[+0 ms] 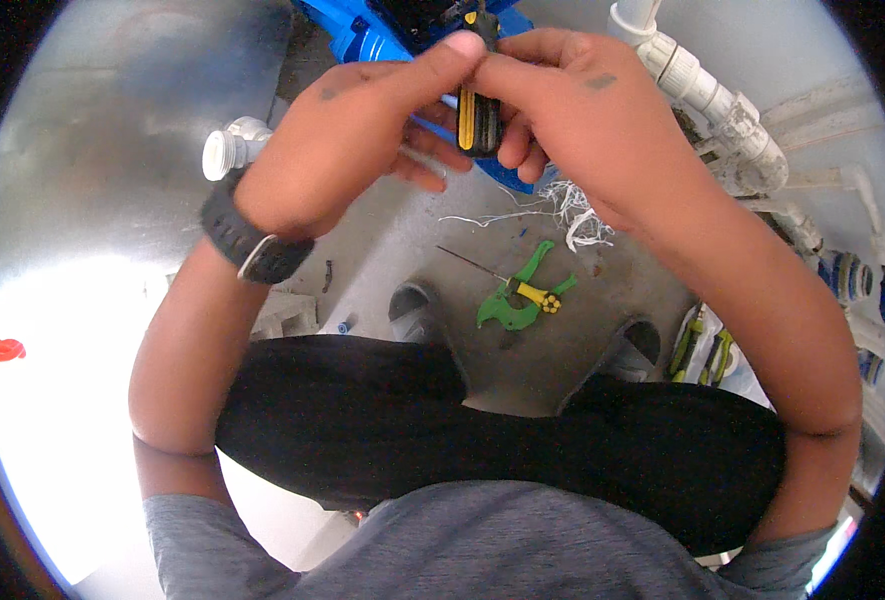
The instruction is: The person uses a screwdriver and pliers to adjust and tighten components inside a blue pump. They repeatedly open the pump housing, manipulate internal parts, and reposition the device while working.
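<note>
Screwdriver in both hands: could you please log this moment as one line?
left hand: on screwdriver | right hand: on screwdriver | floor: green pipe cutter

- daylight, fairly bright overall; the strongest light sits at the lower left, where the floor (52,400) is blown out to plain white with no detail.
- a soft glare spreads over the grey metal surface (112,120) at the upper left.
- the black trousers (482,430) are dark and show almost no texture.
- fisheye bending is strong; the white pipes (732,120) curve near the right rim, and black corners frame the round view.
- the middle is reasonably sharp, the edges softer.
</note>
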`<state>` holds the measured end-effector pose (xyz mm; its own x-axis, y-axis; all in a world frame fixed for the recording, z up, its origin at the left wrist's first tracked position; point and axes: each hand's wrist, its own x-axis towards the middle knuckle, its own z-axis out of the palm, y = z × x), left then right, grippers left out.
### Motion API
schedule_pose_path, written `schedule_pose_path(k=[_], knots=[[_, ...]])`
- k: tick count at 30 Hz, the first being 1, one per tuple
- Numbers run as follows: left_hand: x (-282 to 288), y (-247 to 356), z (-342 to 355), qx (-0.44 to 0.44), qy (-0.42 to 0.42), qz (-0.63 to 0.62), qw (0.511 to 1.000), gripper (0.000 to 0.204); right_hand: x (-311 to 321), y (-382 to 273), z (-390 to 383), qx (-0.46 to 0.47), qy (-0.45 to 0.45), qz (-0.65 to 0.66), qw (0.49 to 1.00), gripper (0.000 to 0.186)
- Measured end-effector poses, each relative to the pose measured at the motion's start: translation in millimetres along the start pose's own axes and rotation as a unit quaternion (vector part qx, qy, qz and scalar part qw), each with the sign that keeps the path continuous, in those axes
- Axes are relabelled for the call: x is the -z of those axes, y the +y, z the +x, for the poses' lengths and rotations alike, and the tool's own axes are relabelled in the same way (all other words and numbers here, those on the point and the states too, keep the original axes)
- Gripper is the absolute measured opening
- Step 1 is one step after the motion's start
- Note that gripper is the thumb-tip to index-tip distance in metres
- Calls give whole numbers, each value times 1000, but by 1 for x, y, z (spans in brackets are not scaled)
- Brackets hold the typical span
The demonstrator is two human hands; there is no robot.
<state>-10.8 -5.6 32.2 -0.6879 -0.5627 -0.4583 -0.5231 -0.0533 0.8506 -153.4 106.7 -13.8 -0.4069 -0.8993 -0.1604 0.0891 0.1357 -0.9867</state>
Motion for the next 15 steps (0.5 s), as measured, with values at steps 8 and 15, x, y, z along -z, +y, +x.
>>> schedule_pose_path(k=[8, 15], knots=[[-1, 30, -26, 1, -38, 250, 967, 54, 7, -7, 3, -11, -24, 24, 999, 37], [-7, 23, -22, -20, -6, 242, 970, 41, 8, -51, -1, -177, -15, 16, 984, 36]])
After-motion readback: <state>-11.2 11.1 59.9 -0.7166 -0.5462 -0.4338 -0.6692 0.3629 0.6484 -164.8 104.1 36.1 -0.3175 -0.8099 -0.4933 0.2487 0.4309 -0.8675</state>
